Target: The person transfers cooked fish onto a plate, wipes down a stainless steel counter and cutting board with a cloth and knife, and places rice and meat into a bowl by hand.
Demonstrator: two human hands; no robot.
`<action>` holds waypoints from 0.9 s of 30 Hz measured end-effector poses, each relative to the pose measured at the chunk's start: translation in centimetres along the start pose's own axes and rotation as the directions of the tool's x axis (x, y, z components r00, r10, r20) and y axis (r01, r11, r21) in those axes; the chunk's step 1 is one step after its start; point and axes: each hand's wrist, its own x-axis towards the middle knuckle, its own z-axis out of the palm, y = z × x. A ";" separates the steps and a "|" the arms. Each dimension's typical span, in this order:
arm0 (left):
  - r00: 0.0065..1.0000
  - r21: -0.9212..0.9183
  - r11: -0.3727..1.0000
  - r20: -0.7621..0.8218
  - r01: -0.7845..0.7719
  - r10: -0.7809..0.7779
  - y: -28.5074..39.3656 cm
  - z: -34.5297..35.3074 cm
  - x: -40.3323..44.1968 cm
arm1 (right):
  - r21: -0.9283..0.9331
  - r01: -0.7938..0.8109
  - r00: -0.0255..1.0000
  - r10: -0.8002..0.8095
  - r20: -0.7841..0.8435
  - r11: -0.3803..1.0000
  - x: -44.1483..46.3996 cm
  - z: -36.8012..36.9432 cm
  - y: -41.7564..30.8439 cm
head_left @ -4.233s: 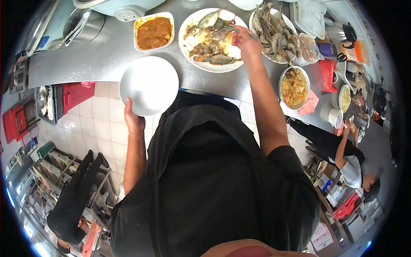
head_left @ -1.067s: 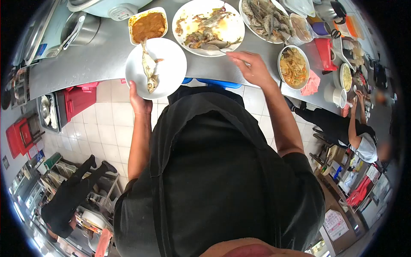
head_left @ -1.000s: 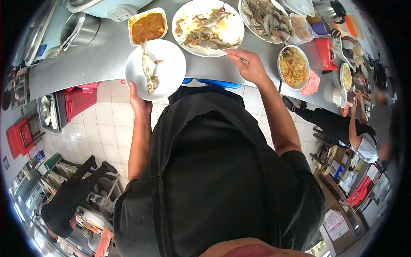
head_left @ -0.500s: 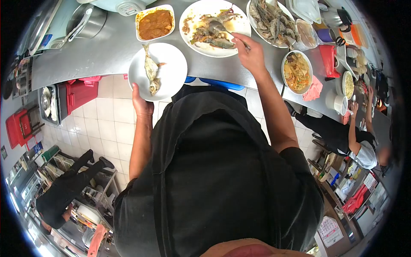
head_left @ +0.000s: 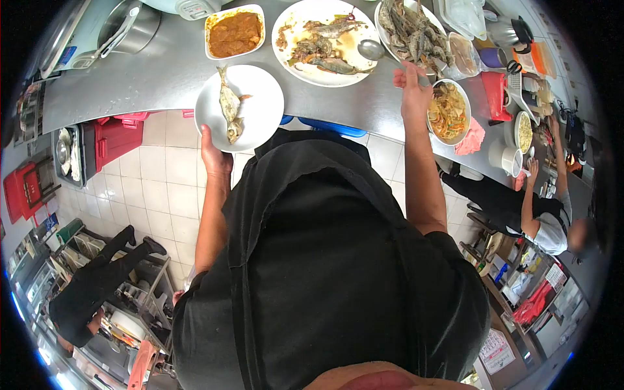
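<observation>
My left hand [head_left: 216, 151] grips the near left rim of a white plate [head_left: 260, 107], its thumb on top. One small fish [head_left: 229, 107] with a bit of reddish garnish lies on it. My right hand [head_left: 414, 89] is closed on a metal spoon [head_left: 371, 49], whose bowl hangs over the right edge of a large white plate [head_left: 354, 75]. Pieces of fish [head_left: 335, 65] in brown sauce lie on that plate. Beyond the spoon, another plate is heaped with whole fish [head_left: 413, 32]. A bowl of noodles [head_left: 448, 110] stands just right of my right wrist.
A square dish of orange-brown curry [head_left: 234, 34] and a metal pot [head_left: 140, 32] stand on the steel counter [head_left: 130, 91]. A pink cloth [head_left: 471, 136] and a red container [head_left: 496, 95] are at the right. One person [head_left: 546, 221] is at the right, another [head_left: 88, 289] at lower left.
A fish has come onto the white plate since the oldest frame. In the last half second, my right hand and the spoon have moved right, off the fish pieces; my left hand has barely moved.
</observation>
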 end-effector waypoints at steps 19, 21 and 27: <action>0.979 -0.050 0.983 -0.112 -0.177 0.171 -2.0 -1.4 3.7 | -0.172 0.145 0.951 -0.089 0.297 0.974 -1.4 -2.2 1.1; 0.970 -0.057 0.979 -0.162 -0.194 0.182 -2.4 -1.8 4.5 | -0.147 0.122 0.967 -0.084 0.242 0.982 -0.6 -3.1 1.4; 0.936 0.011 0.971 -0.264 -0.238 0.232 -3.1 -3.7 8.3 | -0.157 0.100 0.978 -0.068 0.198 0.983 0.4 -6.0 3.6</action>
